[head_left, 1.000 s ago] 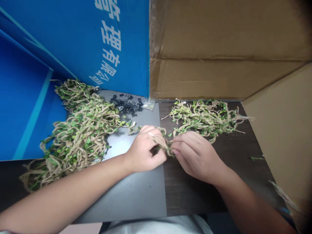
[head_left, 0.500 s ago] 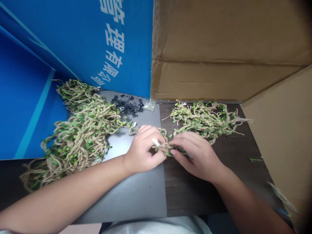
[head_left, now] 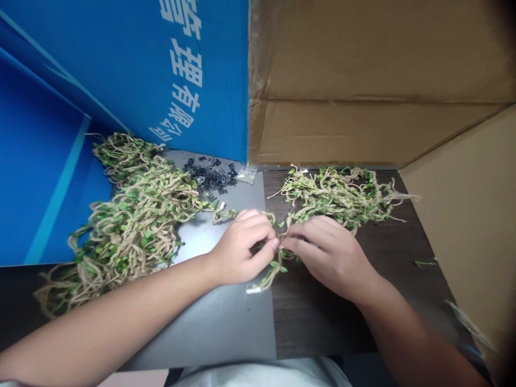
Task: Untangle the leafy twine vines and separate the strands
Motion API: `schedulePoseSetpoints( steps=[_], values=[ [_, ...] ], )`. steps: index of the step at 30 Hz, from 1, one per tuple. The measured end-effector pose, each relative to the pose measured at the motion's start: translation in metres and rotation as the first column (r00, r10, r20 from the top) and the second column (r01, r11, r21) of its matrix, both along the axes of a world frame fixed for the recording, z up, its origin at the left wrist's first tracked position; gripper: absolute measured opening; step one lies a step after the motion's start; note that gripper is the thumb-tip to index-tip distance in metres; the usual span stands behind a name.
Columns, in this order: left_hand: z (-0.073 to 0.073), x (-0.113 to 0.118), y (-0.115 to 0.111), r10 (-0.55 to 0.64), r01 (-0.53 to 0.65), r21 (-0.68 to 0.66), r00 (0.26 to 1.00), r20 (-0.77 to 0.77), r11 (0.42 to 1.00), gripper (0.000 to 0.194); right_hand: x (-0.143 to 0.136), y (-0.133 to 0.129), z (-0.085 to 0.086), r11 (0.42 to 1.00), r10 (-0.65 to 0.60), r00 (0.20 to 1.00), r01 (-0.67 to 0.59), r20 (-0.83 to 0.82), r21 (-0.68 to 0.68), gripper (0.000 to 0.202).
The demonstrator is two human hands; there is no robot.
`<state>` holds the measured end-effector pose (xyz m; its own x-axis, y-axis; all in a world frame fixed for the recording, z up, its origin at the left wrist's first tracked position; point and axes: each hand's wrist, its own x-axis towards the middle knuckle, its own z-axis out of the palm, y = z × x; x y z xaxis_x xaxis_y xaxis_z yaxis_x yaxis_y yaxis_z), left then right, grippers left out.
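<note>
Between my two hands is a strand of leafy twine (head_left: 276,273), tan cord with small green leaves. My left hand (head_left: 245,248) pinches it between thumb and forefinger. From the other side, my right hand (head_left: 331,252) closes its fingertips on the same spot, nearly touching the left thumb. One end of the strand hangs toward me and carries a white tag (head_left: 253,289). Another stretch of it shows behind my left hand. The exact point of grip is partly hidden by my fingers.
A large heap of leafy twine (head_left: 133,220) lies at the left, and a smaller pile (head_left: 342,196) lies at the back right. Black scraps (head_left: 213,174) and a small clear plastic bag (head_left: 246,174) sit near the blue panel (head_left: 217,80). Cardboard walls (head_left: 330,131) stand behind and at right.
The white-tagged end has dropped from above my left hand to hang below it. My fingertips have come closer together on the twine.
</note>
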<state>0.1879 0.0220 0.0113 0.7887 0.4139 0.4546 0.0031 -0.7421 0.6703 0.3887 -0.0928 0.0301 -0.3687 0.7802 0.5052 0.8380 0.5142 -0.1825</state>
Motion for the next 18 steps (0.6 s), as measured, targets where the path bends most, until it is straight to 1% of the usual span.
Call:
schedulePoseSetpoints(
  steps=[5,10,13,18],
  values=[
    [-0.0037,0.0002,-0.0006,0.072,-0.074,0.023,0.994,0.076,0.997,0.017,-0.0032,0.0013,0.0025,1.0,-0.029,0.998,0.028,-0.051,-0.006,0.007],
    [-0.0029,-0.0003,-0.002,0.144,-0.143,-0.011,0.981,0.129,0.99,0.015,-0.005,-0.0005,0.0022,0.998,-0.001,0.989,-0.007,-0.145,-0.056,0.005],
    [-0.0001,-0.001,-0.0018,0.112,-0.107,-0.043,0.987,0.119,0.993,0.015,-0.0036,-0.0006,0.001,0.998,0.0,0.988,-0.01,-0.151,-0.062,0.006],
    [0.0023,-0.0015,0.0008,-0.003,0.007,-0.071,0.998,0.07,0.997,0.013,-0.0007,0.0004,0.0008,0.999,0.018,0.995,-0.022,-0.102,-0.036,0.011]
  ],
)
